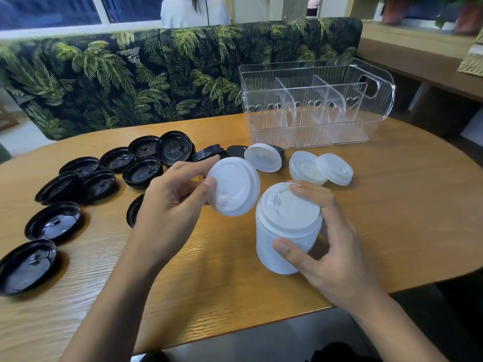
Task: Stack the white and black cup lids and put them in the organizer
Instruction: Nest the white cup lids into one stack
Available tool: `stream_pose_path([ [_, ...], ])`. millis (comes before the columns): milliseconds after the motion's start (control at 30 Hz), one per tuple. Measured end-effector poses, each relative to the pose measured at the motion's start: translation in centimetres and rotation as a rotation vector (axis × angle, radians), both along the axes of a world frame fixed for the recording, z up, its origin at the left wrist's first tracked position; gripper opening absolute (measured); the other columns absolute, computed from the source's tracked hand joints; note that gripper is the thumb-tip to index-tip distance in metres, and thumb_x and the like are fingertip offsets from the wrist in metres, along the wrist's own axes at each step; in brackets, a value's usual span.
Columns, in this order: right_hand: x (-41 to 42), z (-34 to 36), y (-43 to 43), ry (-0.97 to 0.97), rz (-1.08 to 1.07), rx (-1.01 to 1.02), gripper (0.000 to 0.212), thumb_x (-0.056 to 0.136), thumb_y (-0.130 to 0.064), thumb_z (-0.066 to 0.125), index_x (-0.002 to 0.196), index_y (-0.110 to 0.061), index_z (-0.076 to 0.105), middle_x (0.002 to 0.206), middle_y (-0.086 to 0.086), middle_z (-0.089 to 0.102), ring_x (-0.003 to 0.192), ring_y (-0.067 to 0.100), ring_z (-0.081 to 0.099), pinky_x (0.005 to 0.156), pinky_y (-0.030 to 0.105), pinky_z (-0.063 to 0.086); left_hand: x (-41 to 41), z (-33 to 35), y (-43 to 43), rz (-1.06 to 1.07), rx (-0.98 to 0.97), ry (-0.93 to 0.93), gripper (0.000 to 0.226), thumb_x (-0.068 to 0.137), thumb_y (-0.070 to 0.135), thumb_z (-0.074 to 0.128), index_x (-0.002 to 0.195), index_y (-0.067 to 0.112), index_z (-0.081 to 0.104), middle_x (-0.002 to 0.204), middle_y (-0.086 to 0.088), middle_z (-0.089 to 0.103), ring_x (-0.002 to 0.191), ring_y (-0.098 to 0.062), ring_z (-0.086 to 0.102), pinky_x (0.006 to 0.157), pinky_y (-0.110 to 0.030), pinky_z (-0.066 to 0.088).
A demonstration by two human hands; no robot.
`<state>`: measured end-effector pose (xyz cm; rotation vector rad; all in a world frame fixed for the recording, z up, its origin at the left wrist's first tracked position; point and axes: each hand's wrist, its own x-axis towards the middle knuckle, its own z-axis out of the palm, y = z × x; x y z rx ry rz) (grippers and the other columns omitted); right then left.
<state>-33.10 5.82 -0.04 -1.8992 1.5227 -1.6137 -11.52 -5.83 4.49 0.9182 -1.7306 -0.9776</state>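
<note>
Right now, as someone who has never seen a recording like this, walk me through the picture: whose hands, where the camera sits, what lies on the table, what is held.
There is no machine here. A person works with bare hands, and the one picture comes from a camera worn on their head, looking forward and down. The left hand pinches a single white lid, tilted. The right hand grips a stack of white lids. On the wooden table, black lids lie scattered to the left, and a few loose white lids lie beyond the hands. Behind them stands a clear organizer with dividers; no lids show in it.
</note>
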Motion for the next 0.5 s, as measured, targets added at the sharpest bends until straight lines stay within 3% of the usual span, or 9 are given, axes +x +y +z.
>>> stream_pose_path([
  [100,0.1,-0.1,0.1,-0.025,0.008,0.004,0.065,0.085,-0.053,0.074,0.139,-0.028,0.049,0.143,-0.012,0.055,0.135,0.017,0.054,0.107,0.027,0.046,-0.4,0.3,0.5,-0.062,0.042,0.082,0.03,0.105,0.003,0.058,0.124,0.018,0.076,0.111,-0.001,0.079,0.089,-0.012,0.07,0.078,-0.027,0.058],
  [167,0.2,-0.1,0.2,-0.052,0.029,0.02,0.071,0.084,-0.059,0.074,0.145,-0.039,0.041,0.142,-0.015,0.054,0.131,0.021,0.057,0.103,0.03,0.051,-1.0,0.4,1.1,-0.096,0.027,0.091,0.028,0.105,0.003,0.058,0.121,0.017,0.076,0.109,0.001,0.08,0.091,-0.011,0.07,0.077,-0.024,0.055],
  [300,0.5,0.0,0.4,-0.063,0.069,0.037,0.09,0.083,-0.047,0.077,0.154,-0.054,0.022,0.145,-0.022,0.051,0.134,0.016,0.055,0.104,0.023,0.048,-2.6,0.1,2.1,-0.13,-0.012,0.098,0.017,0.101,0.006,0.067,0.11,0.016,0.078,0.099,0.005,0.08,0.09,-0.014,0.074,0.079,-0.027,0.056],
  [400,0.4,-0.1,0.5,-0.035,0.066,0.049,0.087,0.084,-0.049,0.075,0.156,-0.051,0.025,0.151,-0.016,0.049,0.139,0.017,0.052,0.108,0.024,0.046,-3.5,0.1,3.0,-0.156,-0.005,0.121,0.006,0.098,0.01,0.071,0.1,0.012,0.076,0.097,0.0,0.081,0.093,-0.019,0.076,0.082,-0.036,0.061],
  [500,0.4,0.0,0.5,-0.021,0.054,0.06,0.079,0.084,-0.053,0.074,0.151,-0.05,0.032,0.148,-0.015,0.051,0.136,0.019,0.054,0.104,0.028,0.049,-3.9,0.1,3.5,-0.152,-0.027,0.109,0.01,0.102,0.016,0.067,0.097,0.013,0.076,0.096,0.0,0.079,0.092,-0.02,0.075,0.079,-0.033,0.059],
])
